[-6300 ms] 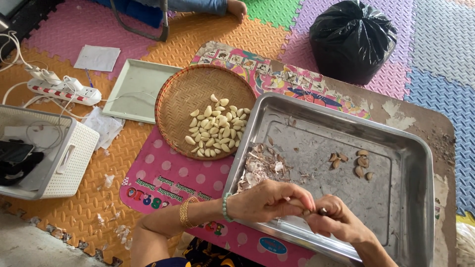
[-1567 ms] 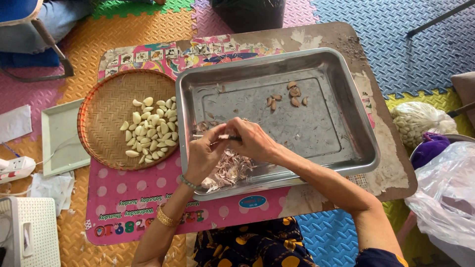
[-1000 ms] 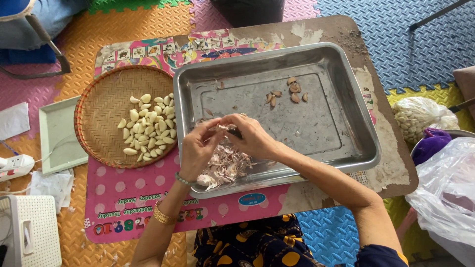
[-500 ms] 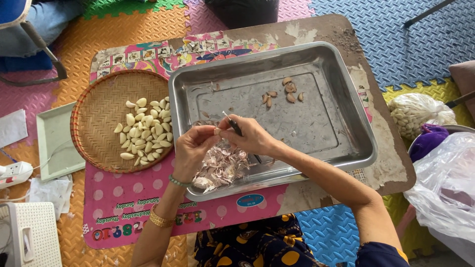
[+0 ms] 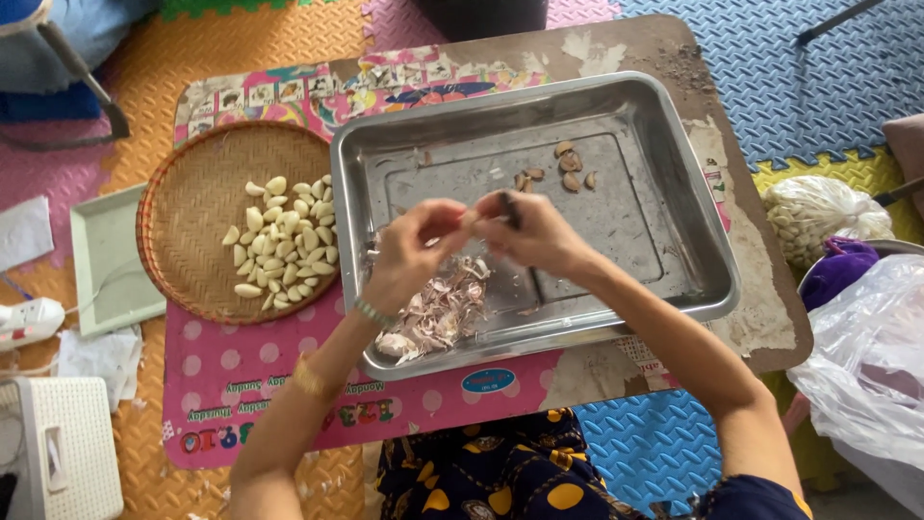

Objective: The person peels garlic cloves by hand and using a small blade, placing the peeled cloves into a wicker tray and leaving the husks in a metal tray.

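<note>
My left hand [image 5: 416,247] and my right hand [image 5: 535,231] meet over a steel tray [image 5: 674,164], pinching a garlic clove [image 5: 475,221] between their fingertips. A small dark tool, perhaps a knife, shows in my right hand. Under the hands, in the tray's near left corner, lies a pile of garlic skins [image 5: 435,313]. A few unpeeled cloves [image 5: 558,171] lie in the tray's far part. To the left, a round woven basket [image 5: 183,193] holds several peeled cloves [image 5: 281,243].
The tray and basket rest on a low table with a pink dotted mat [image 5: 241,376]. A pale green tray [image 5: 101,255], a power strip [image 5: 29,321] and a white box [image 5: 63,443] lie left. Plastic bags, one with garlic [image 5: 818,217], sit right.
The view has shifted a little. My hands stay together over the tray's near left part, working the clove above the skin pile.
</note>
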